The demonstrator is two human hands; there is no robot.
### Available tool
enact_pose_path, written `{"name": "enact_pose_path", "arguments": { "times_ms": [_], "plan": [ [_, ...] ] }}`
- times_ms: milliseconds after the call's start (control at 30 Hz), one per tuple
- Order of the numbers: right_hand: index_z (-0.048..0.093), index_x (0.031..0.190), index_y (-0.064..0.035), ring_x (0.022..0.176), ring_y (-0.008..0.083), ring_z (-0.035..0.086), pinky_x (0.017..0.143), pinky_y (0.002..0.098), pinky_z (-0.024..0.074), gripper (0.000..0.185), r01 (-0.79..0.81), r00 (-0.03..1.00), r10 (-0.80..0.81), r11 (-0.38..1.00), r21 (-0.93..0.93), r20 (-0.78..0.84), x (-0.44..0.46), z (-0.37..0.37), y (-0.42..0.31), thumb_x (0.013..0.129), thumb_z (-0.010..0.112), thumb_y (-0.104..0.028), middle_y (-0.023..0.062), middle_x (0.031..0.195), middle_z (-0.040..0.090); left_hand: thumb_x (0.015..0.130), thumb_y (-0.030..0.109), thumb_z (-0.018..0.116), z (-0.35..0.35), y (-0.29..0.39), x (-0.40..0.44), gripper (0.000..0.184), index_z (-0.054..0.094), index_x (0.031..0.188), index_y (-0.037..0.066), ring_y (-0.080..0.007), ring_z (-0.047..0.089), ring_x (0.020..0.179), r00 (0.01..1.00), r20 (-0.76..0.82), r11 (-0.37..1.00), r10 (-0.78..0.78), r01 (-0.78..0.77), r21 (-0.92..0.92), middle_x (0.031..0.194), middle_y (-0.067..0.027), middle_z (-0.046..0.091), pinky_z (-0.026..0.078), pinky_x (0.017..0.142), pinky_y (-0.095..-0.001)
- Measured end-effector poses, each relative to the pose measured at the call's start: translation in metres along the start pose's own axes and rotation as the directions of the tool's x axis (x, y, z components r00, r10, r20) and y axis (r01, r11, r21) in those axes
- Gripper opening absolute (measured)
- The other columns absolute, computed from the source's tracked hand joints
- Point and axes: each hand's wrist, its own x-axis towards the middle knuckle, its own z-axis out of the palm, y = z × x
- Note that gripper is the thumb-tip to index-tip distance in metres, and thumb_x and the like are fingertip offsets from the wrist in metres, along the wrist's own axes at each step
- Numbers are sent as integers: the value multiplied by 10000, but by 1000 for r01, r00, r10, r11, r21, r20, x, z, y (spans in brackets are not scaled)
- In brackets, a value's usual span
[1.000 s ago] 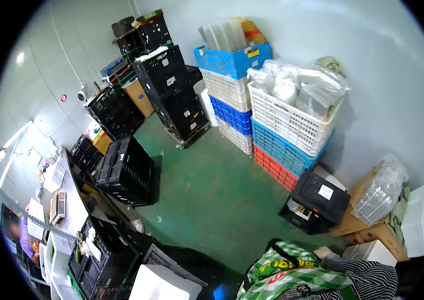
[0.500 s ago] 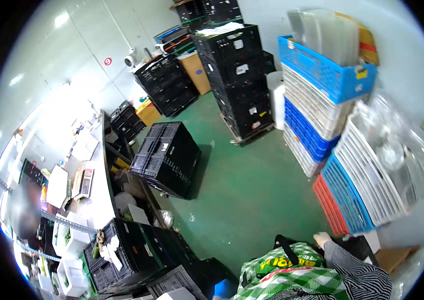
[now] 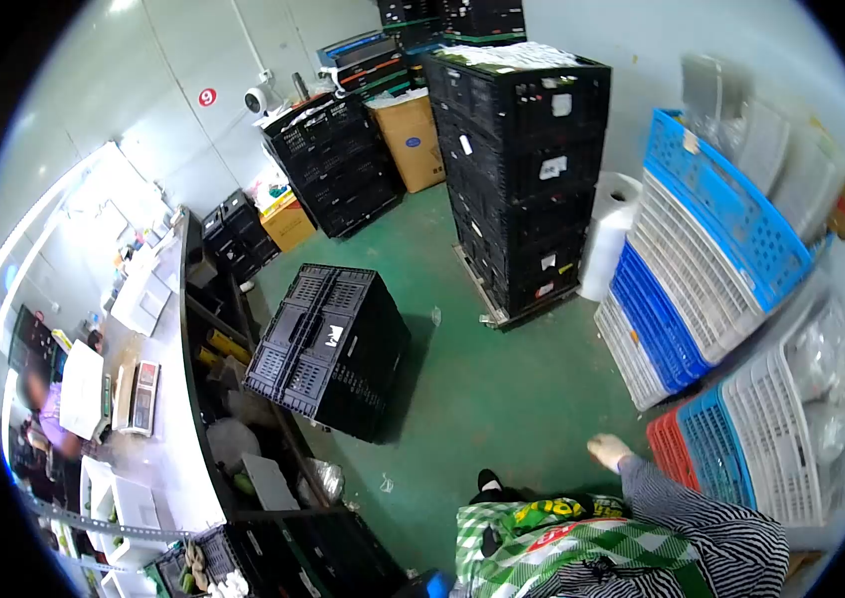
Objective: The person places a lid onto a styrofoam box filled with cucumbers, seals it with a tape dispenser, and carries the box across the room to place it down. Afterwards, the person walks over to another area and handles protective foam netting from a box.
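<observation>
My right hand [image 3: 607, 450] reaches forward from a striped sleeve, held low over the green floor. Its fingers are loosely stretched and nothing shows in them. The nearest things to it are the red crate [image 3: 674, 450] and blue crate [image 3: 716, 460] on the right. Of my left hand [image 3: 432, 584], only a blue-covered part shows at the bottom edge, beside my green checked apron [image 3: 582, 548]; its fingers are hidden. Ahead on the floor stands a stack of folded black crates [image 3: 328, 349], apart from both hands.
A tall stack of black crates [image 3: 522, 189] stands on a low base, beside a white roll [image 3: 610, 234]. Blue and white crates [image 3: 702, 269] line the right wall. On the left runs a long worktable [image 3: 178, 429] with scales [image 3: 141, 399]; a person [image 3: 56, 419] is behind it.
My view has moved forward and turned, so the tall black stack looks larger. My right hand has swung forward and away from the crates' base. The blue-covered left hand shows less.
</observation>
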Motion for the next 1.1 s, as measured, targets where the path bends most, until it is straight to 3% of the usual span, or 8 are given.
{"name": "enact_pose_path", "arguments": {
  "times_ms": [267,400,567,700,767,867,1000,1100],
  "plan": [
    [628,1111,21,1099,309,588,895,409,471,449,69,969,63,858,-509,237,77,11,29,890,472,-338,240,1140,618,879,191,553,160,286,44,235,650,771,7,-164,570,608,936,82,879,343,-351,324,711,-67,625,446,565,-309],
    [629,1066,29,1035,307,613,861,389,483,407,-419,902,407,905,71,141,126,-42,-119,893,470,-303,242,1026,641,881,236,565,240,382,86,292,657,831,-37,-156,579,661,853,99,715,513,-488,501,734,-80,647,459,615,-324],
    [628,1090,36,994,356,615,864,408,472,441,-250,968,250,968,-18,-8,343,-28,-98,880,481,-323,237,1016,657,902,294,558,318,449,164,338,669,879,-25,-206,611,691,841,221,526,493,-491,694,787,-110,681,476,647,-349],
    [632,1059,65,1077,388,584,902,442,455,486,-215,972,216,976,-14,89,408,-112,-322,858,514,-362,267,1107,625,902,324,541,381,497,175,362,677,901,-11,-217,652,746,993,6,851,119,-105,515,818,-133,692,509,693,-354],
    [630,1095,49,1087,405,578,915,439,446,499,32,998,-36,997,-69,-58,467,-121,-376,861,517,-377,291,1108,617,909,363,478,370,519,229,388,679,929,32,-286,670,778,885,331,249,326,-419,873,880,-180,693,512,728,-385],
    [628,1123,17,796,283,616,690,368,479,424,146,988,-149,987,72,33,548,-151,-469,897,519,-324,181,911,666,872,177,466,419,581,222,214,618,764,71,-353,621,688,734,427,-80,529,-458,886,772,-195,636,483,621,-453],
    [623,1100,-29,607,120,575,514,270,457,293,164,981,-193,909,383,37,620,-180,-546,924,548,-252,31,792,641,909,336,566,461,620,285,372,691,978,-8,-227,636,722,819,56,540,571,-426,726,832,-141,685,493,649,-359],
    [619,1109,-30,669,112,593,553,266,465,289,133,991,-119,878,461,-59,633,-199,-566,941,540,-252,23,813,638,873,330,589,558,722,220,371,683,1050,18,-333,660,963,818,13,333,575,-248,910,1020,-199,685,505,830,-410]
  ]
}}
